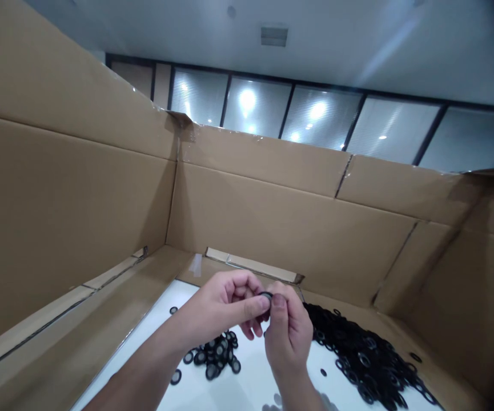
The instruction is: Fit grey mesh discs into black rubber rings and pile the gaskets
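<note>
A small black ring is held up between the two hands, above a white worktop. The ring is seen edge-on, and part of it is hidden by the fingers. The left hand is brought in from the lower left, with its fingers curled inward and its thumb stretched across to press against the ring. The right hand is raised from below, with its thumb and fingers pressed together in a pinch on the ring's other side. Which fingertips touch the ring cannot be told.

A dense heap of black rings is spread over the worktop to the right of the right hand, reaching a cardboard wall. A smaller cluster of black rings lies below the left wrist, and a few single rings are scattered nearby. The worktop is enclosed by tall cardboard panels, their flaps taped at the joints. Frosted glass panels and a ceiling are seen beyond the cardboard.
</note>
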`<state>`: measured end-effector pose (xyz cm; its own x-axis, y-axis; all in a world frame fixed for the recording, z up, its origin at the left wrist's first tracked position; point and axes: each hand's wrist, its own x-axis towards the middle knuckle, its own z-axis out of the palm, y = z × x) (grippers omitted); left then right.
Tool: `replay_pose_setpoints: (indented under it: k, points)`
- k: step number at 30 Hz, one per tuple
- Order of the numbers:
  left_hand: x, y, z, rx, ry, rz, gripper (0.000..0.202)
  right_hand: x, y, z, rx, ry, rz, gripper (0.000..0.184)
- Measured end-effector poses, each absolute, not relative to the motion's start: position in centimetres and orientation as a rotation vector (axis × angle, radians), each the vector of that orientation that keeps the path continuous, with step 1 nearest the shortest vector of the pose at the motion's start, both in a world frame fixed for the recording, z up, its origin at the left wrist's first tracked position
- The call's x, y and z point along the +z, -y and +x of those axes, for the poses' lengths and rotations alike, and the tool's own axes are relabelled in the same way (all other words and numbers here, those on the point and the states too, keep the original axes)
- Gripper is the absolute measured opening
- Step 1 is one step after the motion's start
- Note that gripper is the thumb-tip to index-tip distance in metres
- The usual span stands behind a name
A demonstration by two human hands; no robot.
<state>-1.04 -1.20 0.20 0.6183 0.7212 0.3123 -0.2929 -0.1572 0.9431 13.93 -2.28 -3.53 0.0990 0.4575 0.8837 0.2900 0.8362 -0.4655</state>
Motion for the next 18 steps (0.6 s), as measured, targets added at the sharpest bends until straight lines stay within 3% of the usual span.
replay_pose_setpoints:
  k: [7,13,18]
  points:
    - [-0.6,1.5,0.7,1.124,-0.308,1.394,0.022,-2.9,2.8,14.0,0.313,1.474,-0.572,0.037]
    - [-0.4,1.0,-0.7,0.920,-0.337,1.507,0.024,-1.7,2.5,16.8,0.372,1.860,-0.578,0.041]
    - [-0.5,1.7,0.3,1.071,-0.330,1.434,0.025,-2.1,2.6,16.0,0.275,1.665,-0.601,0.040]
